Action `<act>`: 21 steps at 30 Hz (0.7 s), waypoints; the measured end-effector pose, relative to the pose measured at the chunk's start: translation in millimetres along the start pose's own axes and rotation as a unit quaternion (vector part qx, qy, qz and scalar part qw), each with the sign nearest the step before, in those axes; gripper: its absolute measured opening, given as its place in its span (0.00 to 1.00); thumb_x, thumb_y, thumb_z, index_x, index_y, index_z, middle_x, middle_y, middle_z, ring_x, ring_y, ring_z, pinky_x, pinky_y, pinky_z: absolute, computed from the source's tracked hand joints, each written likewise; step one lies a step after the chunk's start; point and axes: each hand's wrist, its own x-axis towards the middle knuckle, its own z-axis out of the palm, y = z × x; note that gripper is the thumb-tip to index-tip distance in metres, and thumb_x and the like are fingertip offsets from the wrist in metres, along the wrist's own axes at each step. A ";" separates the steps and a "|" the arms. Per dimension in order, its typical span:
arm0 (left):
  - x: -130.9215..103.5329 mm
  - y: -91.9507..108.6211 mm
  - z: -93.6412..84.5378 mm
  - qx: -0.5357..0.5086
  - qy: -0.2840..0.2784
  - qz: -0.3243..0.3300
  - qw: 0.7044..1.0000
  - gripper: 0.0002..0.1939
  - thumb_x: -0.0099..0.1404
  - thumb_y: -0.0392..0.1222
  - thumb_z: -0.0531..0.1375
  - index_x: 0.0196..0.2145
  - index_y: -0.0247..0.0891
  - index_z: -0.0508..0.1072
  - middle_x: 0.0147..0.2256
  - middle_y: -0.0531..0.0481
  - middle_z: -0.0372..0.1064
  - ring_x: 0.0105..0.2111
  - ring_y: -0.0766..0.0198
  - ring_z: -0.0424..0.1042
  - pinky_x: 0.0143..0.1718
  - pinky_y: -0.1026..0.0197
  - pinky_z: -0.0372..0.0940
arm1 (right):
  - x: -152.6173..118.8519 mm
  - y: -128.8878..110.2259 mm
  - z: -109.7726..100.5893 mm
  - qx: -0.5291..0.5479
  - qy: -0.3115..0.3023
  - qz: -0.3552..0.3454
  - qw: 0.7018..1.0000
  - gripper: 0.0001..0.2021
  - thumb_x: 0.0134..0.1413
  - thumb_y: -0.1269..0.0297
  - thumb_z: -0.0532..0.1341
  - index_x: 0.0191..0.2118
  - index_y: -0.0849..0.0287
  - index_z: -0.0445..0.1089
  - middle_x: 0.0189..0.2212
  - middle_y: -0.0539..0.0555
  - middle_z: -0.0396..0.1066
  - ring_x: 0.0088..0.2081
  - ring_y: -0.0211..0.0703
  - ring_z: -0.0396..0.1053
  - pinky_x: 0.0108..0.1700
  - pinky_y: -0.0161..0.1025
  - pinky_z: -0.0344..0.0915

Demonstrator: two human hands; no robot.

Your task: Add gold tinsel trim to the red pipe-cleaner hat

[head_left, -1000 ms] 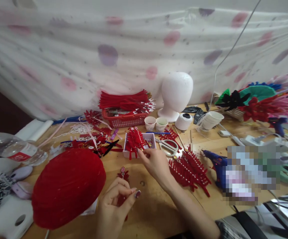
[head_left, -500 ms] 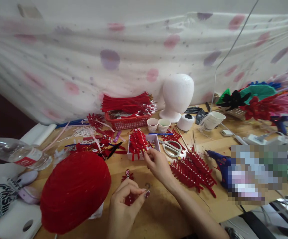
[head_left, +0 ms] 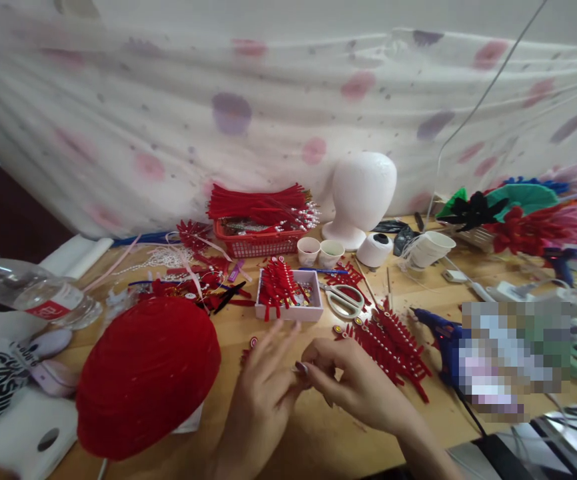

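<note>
Just in front of the white box [head_left: 296, 312], my left hand [head_left: 263, 393] and my right hand [head_left: 351, 380] meet at the fingertips. Some fingers of my left hand stretch forward, while its thumb side meets my right hand. My right fingers are bent in a pinch; whatever lies between the fingertips is too small to make out. Red beaded pieces [head_left: 277, 283] lie in and over the box. A small red piece with a round bead [head_left: 253, 343] is partly hidden behind my left hand. More red beaded sprigs [head_left: 388, 343] lie right of my right hand.
A large red dome [head_left: 148, 377] stands at the left, by a plastic bottle [head_left: 43, 300]. Scissors [head_left: 343, 301], cups [head_left: 331, 253], a red basket [head_left: 261, 245] and a white foam head [head_left: 363, 193] are behind. A blue glue gun [head_left: 446, 343] lies at the right.
My right hand has come back from the box to meet my left hand. My left hand has shifted forward and some of its fingers have straightened. The view has shifted slightly.
</note>
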 end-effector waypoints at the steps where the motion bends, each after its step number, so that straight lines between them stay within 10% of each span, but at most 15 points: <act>1: -0.1 2.1 4.2 -0.049 -0.034 -0.002 0.998 0.11 0.69 0.35 0.57 0.30 0.38 0.76 0.44 0.42 0.79 0.46 0.56 0.77 0.47 0.56 0.72 | -6.0 -3.5 -1.6 -0.015 -0.005 -0.008 1.000 0.11 0.62 0.62 0.58 0.29 0.59 0.68 0.18 0.47 0.66 0.20 0.33 0.62 0.23 0.30 0.56; 4: -7.2 9.1 14.3 -0.165 -0.114 -0.081 0.976 0.10 0.70 0.36 0.57 0.31 0.37 0.76 0.27 0.50 0.78 0.28 0.65 0.77 0.31 0.67 0.71 | -19.3 -7.3 -10.5 0.002 -0.013 -0.006 1.000 0.12 0.62 0.60 0.59 0.30 0.60 0.70 0.19 0.48 0.67 0.19 0.32 0.62 0.22 0.30 0.57; 8: -20.1 15.1 5.8 -0.235 -0.144 -0.143 0.951 0.06 0.65 0.34 0.63 0.35 0.43 0.79 0.32 0.56 0.81 0.32 0.68 0.80 0.36 0.72 0.70 | -21.2 2.7 -21.3 0.097 -0.022 0.029 0.995 0.19 0.66 0.49 0.53 0.37 0.60 0.72 0.17 0.48 0.67 0.17 0.34 0.63 0.21 0.30 0.58; 14: -28.3 9.0 -33.7 -0.229 -0.041 -0.256 0.938 0.09 0.69 0.41 0.59 0.38 0.51 0.80 0.34 0.59 0.82 0.32 0.69 0.81 0.36 0.74 0.72 | 38.1 23.5 -23.1 -0.090 0.189 0.088 0.974 0.18 0.64 0.52 0.52 0.31 0.60 0.70 0.24 0.52 0.71 0.25 0.39 0.67 0.27 0.34 0.59; 21: -40.5 2.4 -25.4 -0.230 0.011 -0.332 0.915 0.09 0.67 0.47 0.60 0.41 0.46 0.79 0.36 0.53 0.82 0.36 0.63 0.82 0.40 0.67 0.75 | 103.0 46.7 -16.2 -0.167 0.145 0.124 0.967 0.15 0.58 0.64 0.62 0.21 0.60 0.67 0.17 0.45 0.62 0.23 0.36 0.62 0.29 0.35 0.57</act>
